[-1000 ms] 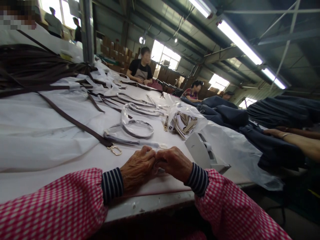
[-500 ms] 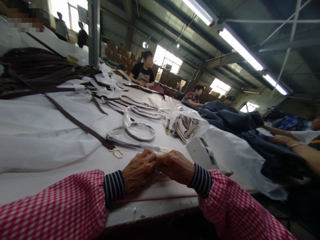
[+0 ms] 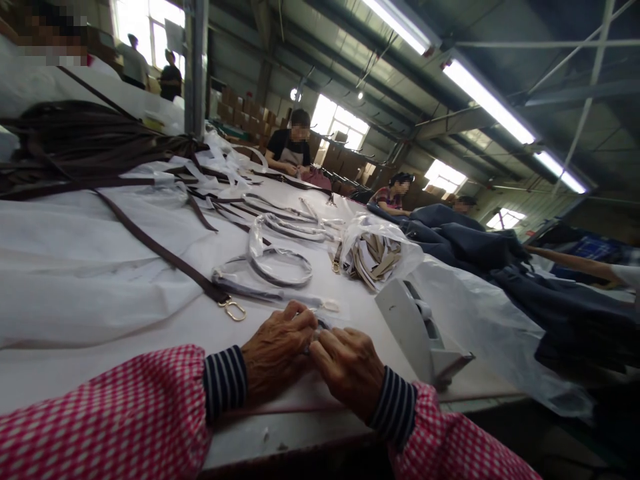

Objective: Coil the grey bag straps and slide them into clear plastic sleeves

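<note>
My left hand [image 3: 280,343] is closed at the front of the table, its fingers pinched on a small dark strip in clear plastic [image 3: 323,325]. Fingers bent, my right hand [image 3: 350,367] grips the same piece from the other side. Most of that piece is hidden by my fingers. Just beyond them lies a plastic-wrapped strap [image 3: 265,291], looped on the table. To the left, a brown strap [image 3: 163,247] ends in a gold-coloured clasp [image 3: 234,310] close to my left hand. A white tape dispenser [image 3: 407,327] stands right of my right hand.
A clear bag of beige strips [image 3: 373,257] sits behind the dispenser. Dark blue fabric [image 3: 465,233] and plastic sheeting [image 3: 475,313] cover the right side. A heap of brown straps [image 3: 85,137] lies at the far left. Co-workers sit across the white table [image 3: 175,320].
My right hand has moved slightly down and away from the left, so a bit of the dark strip now shows between them. The co-worker's arm at right has drawn back.
</note>
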Motion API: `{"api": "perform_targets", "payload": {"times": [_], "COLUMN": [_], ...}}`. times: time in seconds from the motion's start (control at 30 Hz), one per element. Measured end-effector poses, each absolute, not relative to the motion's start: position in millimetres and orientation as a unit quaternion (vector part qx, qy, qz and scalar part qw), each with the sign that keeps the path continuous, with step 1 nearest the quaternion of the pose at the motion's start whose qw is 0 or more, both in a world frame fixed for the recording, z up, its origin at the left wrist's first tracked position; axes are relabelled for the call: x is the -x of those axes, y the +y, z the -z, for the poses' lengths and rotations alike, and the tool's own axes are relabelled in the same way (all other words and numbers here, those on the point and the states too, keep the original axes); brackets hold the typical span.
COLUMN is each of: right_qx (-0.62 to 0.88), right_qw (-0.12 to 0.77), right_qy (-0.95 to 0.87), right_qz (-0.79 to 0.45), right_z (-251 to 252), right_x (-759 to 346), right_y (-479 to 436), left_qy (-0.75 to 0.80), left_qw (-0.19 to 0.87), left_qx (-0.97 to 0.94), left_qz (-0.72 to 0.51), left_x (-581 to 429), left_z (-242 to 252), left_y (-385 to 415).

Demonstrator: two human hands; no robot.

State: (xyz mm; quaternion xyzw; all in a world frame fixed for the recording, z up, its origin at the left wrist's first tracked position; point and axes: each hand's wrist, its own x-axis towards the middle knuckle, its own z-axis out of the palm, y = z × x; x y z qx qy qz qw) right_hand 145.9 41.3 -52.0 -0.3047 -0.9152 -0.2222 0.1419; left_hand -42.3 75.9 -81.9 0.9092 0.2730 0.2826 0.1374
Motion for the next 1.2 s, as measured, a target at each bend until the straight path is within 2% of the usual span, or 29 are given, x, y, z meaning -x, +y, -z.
{"api": "perform_targets", "payload": {"times": [0.17,0.37,0.53,0.73,0.87,1.0,1.2], "right_qx": [0.392,0.441,0.467,0.48,0.474,0.475,0.496], "right_qw": [0.229,0.198,0.191,0.167,0.141,0.143,0.171], "right_qy": [-0.875,-0.87,-0.86,-0.856,-0.857,-0.856,-0.849], "right_qz": [0.171,0.1,0.072,0.089,0.143,0.147,0.069], "right_z": [64,60,77,86,86,87,89], "right_x": [-143,-139,-140,-138,-135,-136,-140], "right_y": [35,26,4,-6,-7,-8,-8], "left_qy": [0.31,0.323,0.324,0.322,0.283,0.268,0.264], "left_qw": [0.135,0.154,0.16,0.165,0.215,0.248,0.207], "left_qx": [-0.908,-0.893,-0.889,-0.887,-0.895,-0.892,-0.904], "left_qz": [-0.247,-0.271,-0.282,-0.287,-0.268,-0.266,-0.265], "left_x": [38,39,40,42,53,57,56], "left_z": [76,79,83,87,87,88,87], "left_y": [76,82,85,89,99,104,100]}}
